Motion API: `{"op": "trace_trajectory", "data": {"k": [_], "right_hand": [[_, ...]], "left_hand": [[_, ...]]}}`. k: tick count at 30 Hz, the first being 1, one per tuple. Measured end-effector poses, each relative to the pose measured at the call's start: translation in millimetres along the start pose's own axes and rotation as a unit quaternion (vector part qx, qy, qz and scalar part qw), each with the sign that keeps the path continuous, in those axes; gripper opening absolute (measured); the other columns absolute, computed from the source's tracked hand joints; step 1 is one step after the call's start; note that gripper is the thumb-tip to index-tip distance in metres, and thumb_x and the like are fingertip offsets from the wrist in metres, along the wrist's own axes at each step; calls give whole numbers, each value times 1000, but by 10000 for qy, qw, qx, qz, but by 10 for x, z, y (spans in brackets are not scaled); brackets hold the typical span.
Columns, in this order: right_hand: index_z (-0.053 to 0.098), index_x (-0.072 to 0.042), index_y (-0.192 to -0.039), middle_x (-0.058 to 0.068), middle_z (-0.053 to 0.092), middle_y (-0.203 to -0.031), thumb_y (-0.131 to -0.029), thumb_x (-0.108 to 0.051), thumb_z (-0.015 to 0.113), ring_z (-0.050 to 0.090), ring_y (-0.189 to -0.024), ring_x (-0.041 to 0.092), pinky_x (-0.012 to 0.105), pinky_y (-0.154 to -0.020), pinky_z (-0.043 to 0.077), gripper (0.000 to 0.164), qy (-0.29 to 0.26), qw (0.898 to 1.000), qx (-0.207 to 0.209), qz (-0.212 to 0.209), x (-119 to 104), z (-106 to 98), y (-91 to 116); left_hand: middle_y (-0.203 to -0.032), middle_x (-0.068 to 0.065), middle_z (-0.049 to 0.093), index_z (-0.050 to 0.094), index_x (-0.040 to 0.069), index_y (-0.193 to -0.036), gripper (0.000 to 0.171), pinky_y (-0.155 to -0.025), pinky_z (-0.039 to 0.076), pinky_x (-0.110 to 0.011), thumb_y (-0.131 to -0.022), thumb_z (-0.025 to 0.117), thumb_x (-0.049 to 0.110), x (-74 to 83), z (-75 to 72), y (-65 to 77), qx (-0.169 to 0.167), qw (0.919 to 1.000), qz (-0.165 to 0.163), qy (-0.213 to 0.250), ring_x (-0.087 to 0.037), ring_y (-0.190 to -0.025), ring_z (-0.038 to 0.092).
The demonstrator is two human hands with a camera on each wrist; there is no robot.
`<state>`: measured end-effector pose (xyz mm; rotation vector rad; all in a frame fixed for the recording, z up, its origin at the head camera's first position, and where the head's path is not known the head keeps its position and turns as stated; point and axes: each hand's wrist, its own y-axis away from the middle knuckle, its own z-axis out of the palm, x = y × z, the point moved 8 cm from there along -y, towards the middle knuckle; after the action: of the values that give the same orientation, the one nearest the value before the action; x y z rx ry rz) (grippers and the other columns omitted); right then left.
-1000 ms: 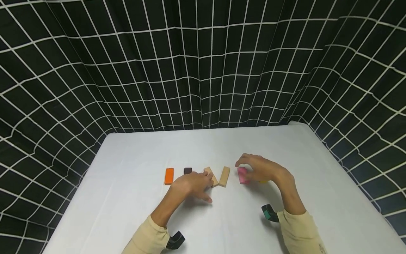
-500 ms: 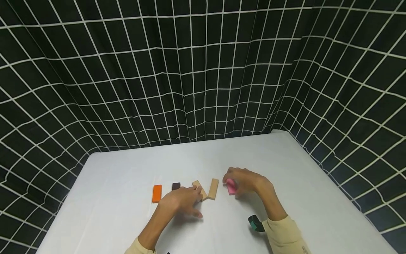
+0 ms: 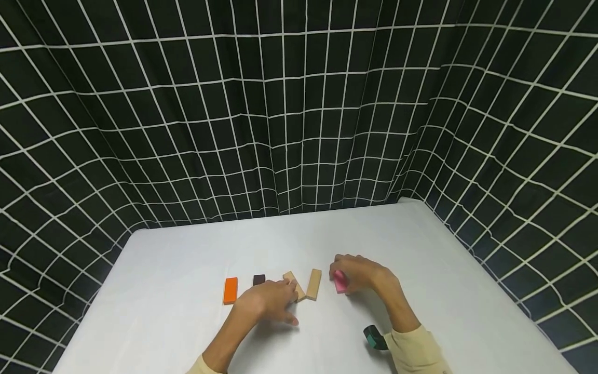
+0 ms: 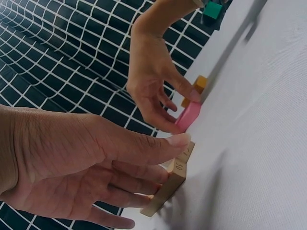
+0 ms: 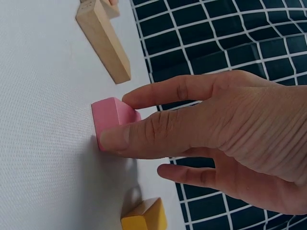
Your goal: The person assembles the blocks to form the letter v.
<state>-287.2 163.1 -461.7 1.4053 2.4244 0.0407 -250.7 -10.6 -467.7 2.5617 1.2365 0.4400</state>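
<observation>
My right hand (image 3: pixel 362 272) pinches a pink block (image 5: pixel 108 115) on the white table, thumb on one side and fingers on the other. The left hand (image 3: pixel 267 301) is over a plain wooden block (image 3: pixel 300 293), with fingers loosely spread and thumb held apart. In the left wrist view its fingertips are close to or touching this block; I cannot tell which. A second plain wooden block (image 3: pixel 314 284) lies slanted to the right, its near end meeting the first one's. Printed marks show on the ends of the plain blocks in the left wrist view.
An orange block (image 3: pixel 230 291) lies at the left, and a dark brown block (image 3: pixel 259 279) is partly covered by the left hand. Beside the pink block is a yellow block (image 5: pixel 144 216), hidden in the head view. Dark gridded curtain (image 3: pixel 289 114) encloses the table.
The right hand's fingers have closed round the pink block. The left hand has stayed over the plain wooden block. The head view has shifted, so the table appears lower and further left.
</observation>
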Motion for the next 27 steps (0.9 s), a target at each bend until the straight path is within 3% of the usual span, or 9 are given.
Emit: {"op": "trace_trajectory", "data": {"k": [7,9,14,16,22,27], "right_hand": [[77,-15,-110,-2,67,-105,-76,-5,92,63,-96,15,41,-94,61,38,-176,9997,-39,153,4,32,-22],[77,-14,-112,-1,67,-106,-77,-7,91,63,-99,16,43,-95,60,38,-239,9995,-14,209,26,6,-14],[76,-13,-119,-1,67,-112,-81,-14,90,62,-101,17,45,-97,59,40,-396,9987,-28,325,69,-101,-17],[76,-13,-121,0,68,-113,-83,-15,88,62,-102,17,45,-98,59,40,-398,9987,-42,314,80,-154,-29],[73,-13,-128,5,69,-120,-89,-17,82,65,-111,23,50,-102,59,40,-255,9994,38,216,102,-326,-96],[71,-12,-130,9,70,-124,-92,-20,80,66,-116,30,55,-105,57,40,-259,9990,362,46,68,-417,-234]], "left_hand": [[-157,-7,56,72,17,-131,57,-115,52,-42,-87,80,52,4,31,14,81,9997,173,-142,-27,-140,60],[-154,-6,59,72,16,-129,56,-109,55,-39,-87,81,52,-3,29,-1,87,9997,170,-172,-25,-131,65],[-153,-7,59,71,16,-130,57,-107,56,-39,-88,79,53,-15,7,-28,59,9996,164,-225,-25,-127,66],[-156,-7,57,70,17,-132,59,-111,54,-40,-88,78,54,-10,-3,-38,58,9993,196,-305,-26,-133,64],[-153,-7,59,71,16,-127,53,-106,56,-35,-89,79,52,22,-19,-56,57,9986,332,-414,-23,-129,66],[-153,-6,59,72,18,-126,52,-102,57,-35,-88,81,51,-2,8,-33,-10,9991,205,-368,-22,-125,67]]}}
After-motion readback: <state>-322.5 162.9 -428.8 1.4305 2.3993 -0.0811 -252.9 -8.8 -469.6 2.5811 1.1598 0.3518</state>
